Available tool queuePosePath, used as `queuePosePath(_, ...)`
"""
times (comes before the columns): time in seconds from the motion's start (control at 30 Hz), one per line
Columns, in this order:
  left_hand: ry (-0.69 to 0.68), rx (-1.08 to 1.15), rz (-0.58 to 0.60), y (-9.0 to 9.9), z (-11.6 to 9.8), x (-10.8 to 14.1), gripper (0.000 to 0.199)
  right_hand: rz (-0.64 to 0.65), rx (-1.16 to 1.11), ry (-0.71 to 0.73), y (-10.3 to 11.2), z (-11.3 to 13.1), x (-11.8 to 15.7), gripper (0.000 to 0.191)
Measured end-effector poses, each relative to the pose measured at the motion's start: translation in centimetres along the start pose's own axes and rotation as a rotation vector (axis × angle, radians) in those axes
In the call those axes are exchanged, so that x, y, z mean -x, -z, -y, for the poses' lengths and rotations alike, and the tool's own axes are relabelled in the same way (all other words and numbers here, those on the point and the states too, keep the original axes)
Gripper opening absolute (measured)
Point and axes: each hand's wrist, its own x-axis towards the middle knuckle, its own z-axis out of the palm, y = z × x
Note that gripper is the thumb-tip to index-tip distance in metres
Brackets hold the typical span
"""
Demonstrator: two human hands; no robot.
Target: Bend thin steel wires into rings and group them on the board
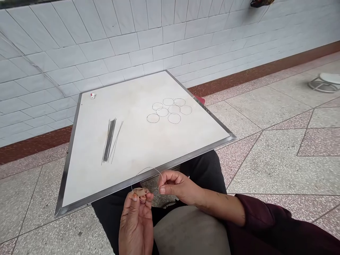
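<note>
Pinches a curved wire at lower centre with left hand and right hand, thumbs closed against fingers; faces straight wires left of centre, wire rings above centre.

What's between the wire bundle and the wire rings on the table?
A few loose wires beside the wire bundle, then bare tabletop up to the wire rings; the head view shows it.

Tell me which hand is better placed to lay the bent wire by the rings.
Probably the right hand: it holds the bent wire and sits nearer the rings than the left hand.
</note>
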Motion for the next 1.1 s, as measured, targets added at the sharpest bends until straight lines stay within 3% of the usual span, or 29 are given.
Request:
queuePosePath(0.2,-0.006,0.003,0.060,-0.1,-0.2,0.1,0.019,-0.001,-0.027,-0.018,-0.2,-0.4,0.0,0.033)
queuePosePath(0.5,0.049,-0.128,0.115,1.2,-1.6,-0.3,0.015,-0.071,-0.058,-0.074,0.3,0.6,0.4,0.033)
queuePosePath(0.67,0.090,-0.238,0.226,1.4,-2.2,-0.3,0.019,-0.058,-0.028,-0.112,0.5,1.4,0.2,0.035)
queuePosePath(0.93,0.159,-0.337,0.365,2.2,-2.0,-0.5,0.019,-0.055,0.111,-0.104,1.2,2.5,0.1,0.035)
queuePosePath(1.1,0.213,-0.392,0.428,1.9,-1.9,-0.3,0.026,0.001,0.313,-0.059,1.1,3.8,0.3,0.027)
